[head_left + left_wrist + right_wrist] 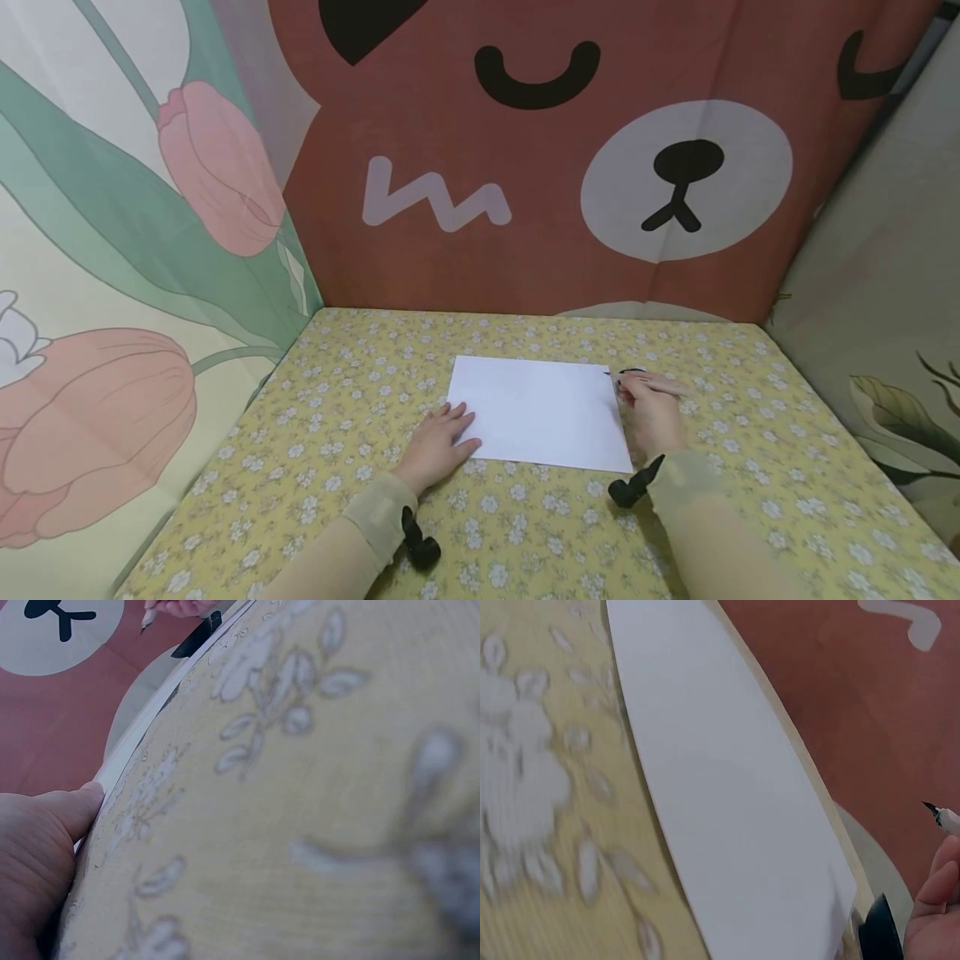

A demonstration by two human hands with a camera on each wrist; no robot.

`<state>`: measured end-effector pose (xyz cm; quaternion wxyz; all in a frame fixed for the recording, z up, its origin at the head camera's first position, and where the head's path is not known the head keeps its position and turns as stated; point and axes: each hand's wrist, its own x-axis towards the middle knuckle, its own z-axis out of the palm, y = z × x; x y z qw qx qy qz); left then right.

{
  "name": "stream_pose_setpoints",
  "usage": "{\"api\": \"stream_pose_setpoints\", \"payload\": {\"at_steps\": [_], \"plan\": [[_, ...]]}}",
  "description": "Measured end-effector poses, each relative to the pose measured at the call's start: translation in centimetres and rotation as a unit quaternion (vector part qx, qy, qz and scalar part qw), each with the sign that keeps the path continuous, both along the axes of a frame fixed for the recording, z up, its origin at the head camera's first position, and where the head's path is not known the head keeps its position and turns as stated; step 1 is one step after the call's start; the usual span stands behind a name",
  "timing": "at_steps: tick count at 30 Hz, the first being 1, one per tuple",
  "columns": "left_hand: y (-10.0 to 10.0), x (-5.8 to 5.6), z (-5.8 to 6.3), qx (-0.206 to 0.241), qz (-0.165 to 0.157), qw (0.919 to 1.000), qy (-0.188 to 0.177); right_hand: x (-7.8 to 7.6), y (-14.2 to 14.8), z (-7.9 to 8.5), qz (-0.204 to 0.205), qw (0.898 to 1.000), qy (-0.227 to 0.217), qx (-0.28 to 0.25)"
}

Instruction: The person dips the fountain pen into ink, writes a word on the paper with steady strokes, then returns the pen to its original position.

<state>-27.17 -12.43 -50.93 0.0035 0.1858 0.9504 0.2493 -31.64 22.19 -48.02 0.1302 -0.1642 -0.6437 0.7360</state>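
Note:
A blank white sheet of paper [540, 412] lies flat on the flowered tablecloth. My left hand [438, 442] rests with spread, straight fingers on the sheet's lower left edge; its thumb shows at the paper's edge in the left wrist view. My right hand [652, 415] is at the sheet's right edge, pinching a light-barrelled brush pen [949, 820]. Its dark pointed tip is toward the upper right corner of the paper and stands above the surface in the right wrist view. A dark object [881, 930] of unclear kind sits beside that corner, close to the right hand.
The yellow tablecloth [360, 417] covers the table out to its edges. Behind it hangs a brown cloth [435, 267] with a bear print. A tulip-printed cloth [135, 250] stands on the left, a grey-green one [885, 292] on the right. Dark straps circle both wrists.

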Motion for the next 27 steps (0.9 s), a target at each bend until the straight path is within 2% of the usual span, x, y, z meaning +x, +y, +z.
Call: {"api": "stream_pose_setpoints", "payload": {"at_steps": [5, 10, 17, 22, 27], "plan": [[0.1, 0.0, 0.1, -0.001, 0.0, 1.0, -0.002, -0.1, -1.6, 0.5, 0.039, 0.999, -0.02, 0.021], [0.2, -0.1, 0.3, -0.003, -0.001, 1.0, -0.003, -0.2, -3.0, 0.9, 0.073, 0.997, -0.022, 0.003], [0.1, 0.0, 0.3, -0.003, -0.004, 1.0, 0.004, -0.2, -5.2, 0.9, 0.093, 0.995, -0.015, 0.022], [0.1, 0.3, 0.3, 0.004, 0.001, 1.0, 0.001, -0.3, -6.8, 0.3, 0.111, 0.992, -0.016, 0.052], [0.1, 0.3, 0.4, 0.003, 0.0, 1.0, 0.0, -0.5, -7.9, -0.1, 0.116, 0.992, -0.014, 0.057]]}}
